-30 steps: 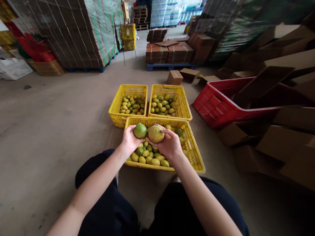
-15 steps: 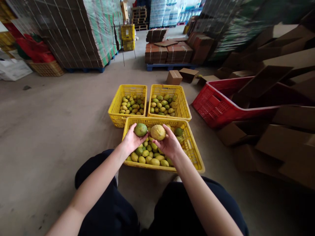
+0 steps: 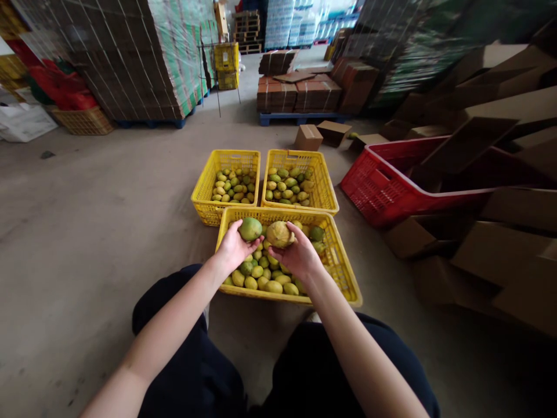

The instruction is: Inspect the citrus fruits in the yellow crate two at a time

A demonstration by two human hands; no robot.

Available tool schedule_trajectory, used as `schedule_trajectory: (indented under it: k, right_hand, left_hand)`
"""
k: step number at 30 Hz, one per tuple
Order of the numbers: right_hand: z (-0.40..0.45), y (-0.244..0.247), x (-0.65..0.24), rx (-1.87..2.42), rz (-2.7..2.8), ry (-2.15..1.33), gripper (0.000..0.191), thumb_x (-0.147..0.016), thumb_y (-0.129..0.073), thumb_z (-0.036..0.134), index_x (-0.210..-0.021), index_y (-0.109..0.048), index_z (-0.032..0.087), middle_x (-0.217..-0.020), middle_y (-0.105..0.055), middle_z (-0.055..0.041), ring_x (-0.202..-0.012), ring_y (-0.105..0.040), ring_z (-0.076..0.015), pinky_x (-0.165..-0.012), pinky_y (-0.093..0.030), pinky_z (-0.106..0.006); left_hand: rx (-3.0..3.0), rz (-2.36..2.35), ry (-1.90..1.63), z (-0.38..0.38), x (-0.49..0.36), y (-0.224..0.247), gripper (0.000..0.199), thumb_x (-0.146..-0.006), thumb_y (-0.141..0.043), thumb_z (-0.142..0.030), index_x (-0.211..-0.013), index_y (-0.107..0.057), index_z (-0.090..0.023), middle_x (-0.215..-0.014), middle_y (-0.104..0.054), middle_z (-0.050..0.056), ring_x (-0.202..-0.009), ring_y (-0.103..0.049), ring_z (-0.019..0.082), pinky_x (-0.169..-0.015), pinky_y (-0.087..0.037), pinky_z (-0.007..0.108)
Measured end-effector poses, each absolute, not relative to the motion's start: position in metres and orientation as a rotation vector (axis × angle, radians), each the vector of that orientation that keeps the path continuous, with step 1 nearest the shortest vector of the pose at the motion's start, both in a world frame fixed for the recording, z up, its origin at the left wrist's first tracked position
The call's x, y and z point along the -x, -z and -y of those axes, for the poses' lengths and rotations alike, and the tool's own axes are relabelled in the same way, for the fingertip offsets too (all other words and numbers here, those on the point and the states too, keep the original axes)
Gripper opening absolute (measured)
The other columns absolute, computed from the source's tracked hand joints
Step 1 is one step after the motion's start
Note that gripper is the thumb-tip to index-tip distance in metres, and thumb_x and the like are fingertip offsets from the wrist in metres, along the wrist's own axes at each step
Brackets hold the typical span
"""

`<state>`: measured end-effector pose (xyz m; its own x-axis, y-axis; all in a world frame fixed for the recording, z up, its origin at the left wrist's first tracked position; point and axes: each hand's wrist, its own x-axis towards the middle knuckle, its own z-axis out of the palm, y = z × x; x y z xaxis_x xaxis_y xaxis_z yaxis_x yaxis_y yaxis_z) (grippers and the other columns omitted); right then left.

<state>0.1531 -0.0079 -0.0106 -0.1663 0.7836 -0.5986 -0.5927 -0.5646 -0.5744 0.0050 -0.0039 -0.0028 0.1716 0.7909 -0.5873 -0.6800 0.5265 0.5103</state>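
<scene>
My left hand [image 3: 234,248] is closed around a green fruit [image 3: 250,229]. A yellow, ridged fruit [image 3: 279,234] is gripped in my right hand [image 3: 299,254], close beside the green one. Both hands are over the near yellow crate [image 3: 343,264], which holds many yellow and green fruits. Two more yellow crates stand against its far side: the left crate [image 3: 202,188] and the right crate [image 3: 324,186], each with similar fruits inside.
A red crate [image 3: 374,188] with cardboard in it and a heap of cardboard boxes [image 3: 509,249] lie to the right. Further back are stacked cartons on a blue pallet [image 3: 300,118], a small box [image 3: 308,137], wrapped pallet loads [image 3: 174,58] and a wicker basket [image 3: 82,121].
Both fruits have turned slightly in my fingers, the yellow one showing a different side. My hands have barely moved, and the crates are unchanged.
</scene>
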Motion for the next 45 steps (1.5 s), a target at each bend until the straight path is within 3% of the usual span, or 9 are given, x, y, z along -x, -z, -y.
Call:
schedule_trajectory:
  k: [3, 9, 16, 22, 30, 37, 41, 45]
  right_hand:
    - [0.008, 0.017, -0.152, 1.188, 0.459, -1.653, 0.022, -0.076, -0.063, 0.037, -0.088, -0.058, 0.019, -0.076, -0.066, -0.0031, -0.06, -0.061, -0.0164, -0.055, -0.056, -0.031]
    - [0.011, 0.023, -0.153, 1.26, 1.127, -0.771, 0.058, -0.061, -0.078, 0.036, -0.11, -0.051, 0.023, -0.115, -0.058, -0.0066, -0.1, -0.059, -0.0242, -0.082, -0.052, -0.039]
    - [0.017, 0.025, -0.153, 1.231, 1.416, -0.331, 0.051, -0.07, -0.071, 0.03, -0.115, -0.048, 0.025, -0.116, -0.055, -0.0069, -0.106, -0.053, -0.0251, -0.085, -0.049, -0.042]
    - [0.018, 0.023, -0.152, 1.187, 1.434, -0.32, 0.049, -0.072, -0.068, 0.027, -0.117, -0.047, 0.028, -0.118, -0.053, -0.0072, -0.11, -0.05, -0.0257, -0.093, -0.044, -0.045]
    - [0.017, 0.02, -0.156, 1.168, 1.406, -0.372, 0.051, -0.068, -0.073, 0.029, -0.115, -0.054, 0.026, -0.117, -0.046, -0.0081, -0.113, -0.048, -0.0273, -0.093, -0.046, -0.046]
    - [0.014, 0.005, -0.17, 1.008, 1.263, -0.927, 0.059, -0.06, -0.081, 0.027, -0.113, -0.056, 0.03, -0.117, -0.053, -0.0038, -0.104, -0.057, -0.0219, -0.087, -0.051, -0.036]
    - [0.015, -0.001, -0.177, 0.996, 1.075, -1.116, 0.057, -0.049, -0.086, 0.021, -0.097, -0.057, 0.027, -0.107, -0.063, -0.0006, -0.091, -0.063, -0.0194, -0.079, -0.055, -0.032]
    - [0.016, -0.002, -0.18, 0.98, 1.01, -1.24, 0.048, -0.053, -0.085, 0.021, -0.096, -0.064, 0.025, -0.106, -0.067, -0.0009, -0.086, -0.066, -0.0178, -0.078, -0.055, -0.03]
  left_hand:
    - [-0.39, -0.996, -1.171, 0.007, -0.008, 0.004, 0.016, -0.09, -0.049, -0.027, -0.103, -0.051, -0.017, -0.094, -0.063, 0.008, -0.077, -0.063, 0.014, -0.069, -0.053, 0.024]
    - [-1.223, -1.145, -1.443, 0.012, -0.006, 0.014, 0.051, -0.071, -0.075, -0.029, -0.115, -0.048, -0.025, -0.126, -0.051, 0.008, -0.109, -0.057, 0.021, -0.09, -0.05, 0.034]
    - [-1.697, -1.242, -1.541, 0.018, -0.004, 0.01, 0.053, -0.068, -0.077, -0.03, -0.115, -0.055, -0.025, -0.122, -0.054, 0.008, -0.116, -0.051, 0.025, -0.093, -0.047, 0.038]
    - [-1.359, -1.14, -1.529, 0.027, -0.01, -0.009, 0.044, -0.063, -0.08, -0.017, -0.103, -0.065, -0.027, -0.12, -0.055, 0.007, -0.125, -0.043, 0.026, -0.1, -0.039, 0.032]
    - [-1.3, -1.106, -1.479, 0.026, -0.006, -0.009, 0.051, -0.055, -0.083, -0.014, -0.101, -0.068, -0.028, -0.124, -0.05, 0.007, -0.126, -0.04, 0.026, -0.1, -0.04, 0.031]
    - [-1.136, -0.969, -1.418, 0.017, 0.002, -0.01, 0.057, -0.053, -0.084, -0.011, -0.105, -0.065, -0.025, -0.12, -0.057, 0.005, -0.108, -0.057, 0.021, -0.089, -0.048, 0.027]
    - [-0.899, -0.907, -1.411, 0.01, 0.008, -0.009, 0.047, -0.054, -0.083, -0.009, -0.096, -0.064, -0.018, -0.102, -0.066, 0.004, -0.096, -0.062, 0.017, -0.086, -0.049, 0.025]
    - [-0.723, -0.852, -1.315, 0.007, 0.011, -0.008, 0.034, -0.063, -0.079, -0.013, -0.094, -0.066, -0.016, -0.101, -0.066, 0.004, -0.09, -0.064, 0.015, -0.082, -0.051, 0.024]
